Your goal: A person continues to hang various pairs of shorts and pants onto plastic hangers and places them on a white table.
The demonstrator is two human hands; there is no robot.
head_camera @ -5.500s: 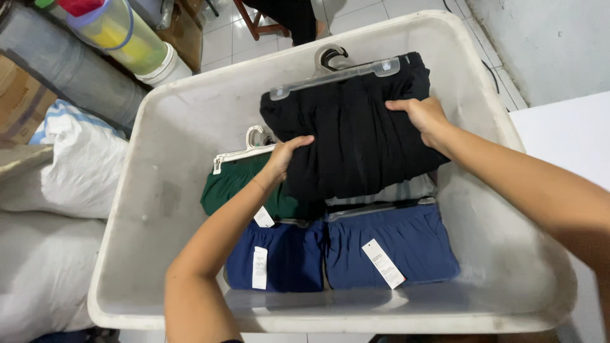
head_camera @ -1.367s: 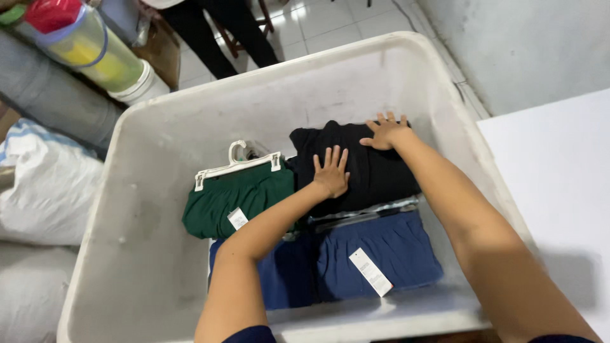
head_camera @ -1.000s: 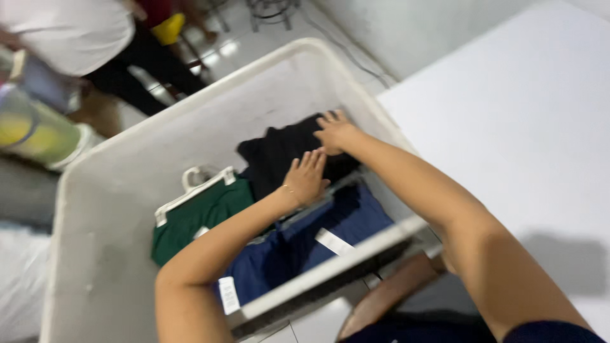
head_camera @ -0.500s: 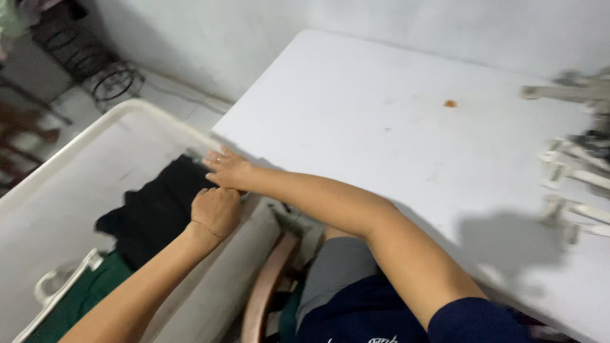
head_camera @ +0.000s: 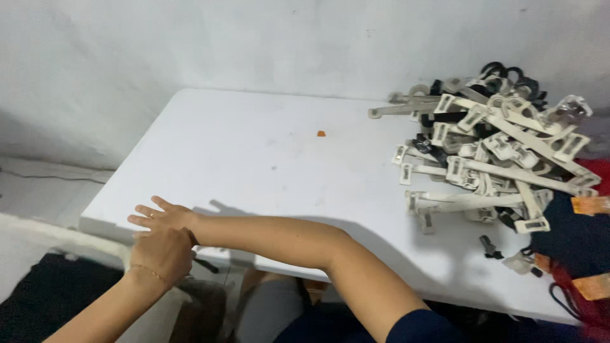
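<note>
- Right hand — fingers spread flat, holding nothing — rests at the near-left corner of the white rectangular bench.
- Left hand, loosely curled and unladen, lies just beneath it, touching.
- Heap of white plastic clip hangers sits well apart, far right.
- Dark folded cloth lies lower left.

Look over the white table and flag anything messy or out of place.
The white plastic clip hangers lie in a tangled heap at the right end of the white table, crossing at every angle. One small orange scrap sits alone mid-table. Nothing looks broken or spilled.
</note>
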